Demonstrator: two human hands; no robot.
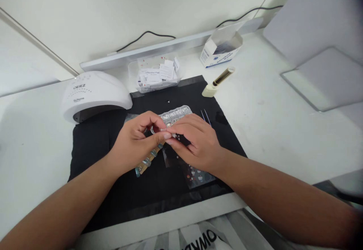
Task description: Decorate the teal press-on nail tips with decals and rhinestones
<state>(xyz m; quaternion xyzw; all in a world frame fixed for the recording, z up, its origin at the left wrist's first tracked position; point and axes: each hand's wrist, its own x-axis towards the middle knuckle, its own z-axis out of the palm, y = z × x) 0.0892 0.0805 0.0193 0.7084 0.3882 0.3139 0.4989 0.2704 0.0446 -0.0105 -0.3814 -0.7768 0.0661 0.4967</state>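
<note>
Well, I am sitting at a white table [283, 102] with a black mat [93, 144] spreading over its middle, and everything I am handling is lying over that mat. At the mat's far left corner a white domed nail lamp [93, 93] is standing, and just behind the mat a clear tub [154, 76] of small paper packets is resting, with an open white-and-blue carton [219, 49] lying further right near the wall. A cream bottle with a gold cap [217, 81] is lying on its side just off the mat's far right corner.

My left hand [134, 144] is curling shut around a wooden stick [147, 162] carrying a row of pale blue nail tips, which is poking out below my fingers. My right hand [195, 142] is meeting it fingertip to fingertip, pinching something small and pale — I cannot tell what. Behind my knuckles a clear gem tray [177, 114] is lying on the mat, a thin pair of tweezers [206, 117] is resting just right of it, and a sticker sheet [197, 176] is showing under my right wrist.
</note>
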